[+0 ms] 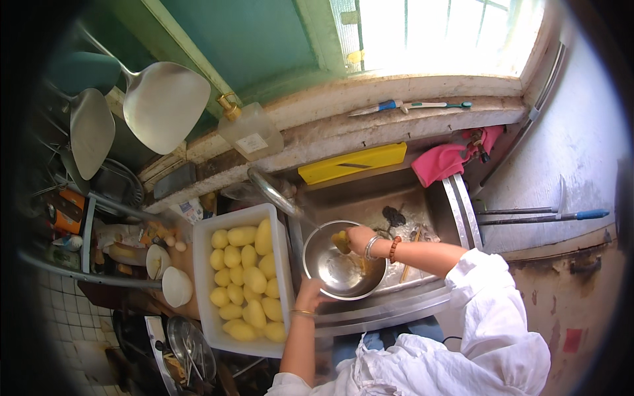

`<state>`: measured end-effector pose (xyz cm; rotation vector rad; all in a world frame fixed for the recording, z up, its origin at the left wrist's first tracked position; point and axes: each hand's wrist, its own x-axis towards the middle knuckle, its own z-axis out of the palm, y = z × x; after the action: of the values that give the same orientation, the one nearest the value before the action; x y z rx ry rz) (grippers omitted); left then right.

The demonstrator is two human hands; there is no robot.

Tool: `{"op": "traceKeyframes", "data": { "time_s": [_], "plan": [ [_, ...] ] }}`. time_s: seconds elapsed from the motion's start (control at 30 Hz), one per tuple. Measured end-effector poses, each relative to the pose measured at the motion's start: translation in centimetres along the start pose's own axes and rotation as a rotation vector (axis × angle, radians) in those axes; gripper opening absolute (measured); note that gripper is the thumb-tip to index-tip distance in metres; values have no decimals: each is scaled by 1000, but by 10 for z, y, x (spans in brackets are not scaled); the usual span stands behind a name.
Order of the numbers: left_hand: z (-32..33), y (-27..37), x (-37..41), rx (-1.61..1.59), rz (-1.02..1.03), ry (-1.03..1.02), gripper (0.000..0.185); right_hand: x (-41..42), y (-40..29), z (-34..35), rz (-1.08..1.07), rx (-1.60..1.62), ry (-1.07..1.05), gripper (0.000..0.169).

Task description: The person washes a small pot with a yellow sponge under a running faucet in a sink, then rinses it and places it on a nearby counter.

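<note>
My left hand grips the near left rim of a stainless steel bowl. The bowl rests in the left part of a metal sink, beneath the spout of a curved metal tap. My right hand is over the inside of the bowl and holds a yellowish scrubbing sponge, its exact kind hard to make out. Left of the bowl stands a white plastic tub full of peeled potatoes, close beside my left forearm.
A yellow mandoline slicer leans at the sink's back. A pink cloth hangs at its right corner. Dark scraps lie in the basin. A soap dispenser stands on the sill. Steel spatulas hang upper left; white bowls stand left.
</note>
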<state>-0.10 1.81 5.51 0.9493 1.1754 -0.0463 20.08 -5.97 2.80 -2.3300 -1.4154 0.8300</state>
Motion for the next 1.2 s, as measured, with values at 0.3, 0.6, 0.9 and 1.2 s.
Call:
{"op": "traceKeyframes", "data": {
  "time_s": [0.3,0.6,0.9,1.2],
  "plan": [
    [7,16,-24,36,4,-147,59,-39,-47,68,-232,1004,388,44],
    [9,20,-36,76,47,-205,63,-29,-62,58,-585,798,51,34],
    [29,-6,-31,-182,6,-112,52,31,-49,50,-319,139,861,10],
    [27,-14,-18,-395,55,49,52,19,-21,35,19,-75,603,18]
  ]
}}
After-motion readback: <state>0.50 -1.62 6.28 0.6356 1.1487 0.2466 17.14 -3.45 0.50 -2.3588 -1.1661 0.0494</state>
